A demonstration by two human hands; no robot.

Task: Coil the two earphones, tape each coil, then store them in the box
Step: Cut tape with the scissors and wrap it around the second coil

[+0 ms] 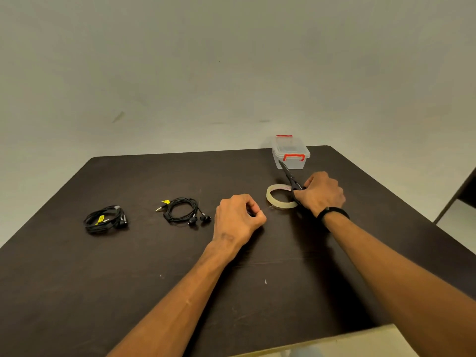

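Right fingers: my right hand [322, 194] is curled round the handles of the black scissors [289, 176], blades closed or nearly so and pointing far-left toward the box.
Left fingers: my left hand [238, 217] is clenched, thumb pinched against the fingertips; I judge it holds a strip of clear tape, but the strip itself is too faint to tell.
Tape roll: the tape roll [280, 197] lies flat between my hands, touching the near side of the scissors.
Step in hand: cutting a piece of tape, by my reading. To do it well I should keep the strip taut and off the table [128, 279], and snip close to the roll.
Hand pose: both forearms reach in from the near edge, knuckles up, wrists low over the table.
Earphones: the nearer coil [184, 210] lies just left of my left hand; the farther coil [105, 220] lies well apart at far left. Both are coiled, each with a yellow tag.
Box: the clear box [289, 153] with red latches stands lidded at the far edge, beyond the roll.
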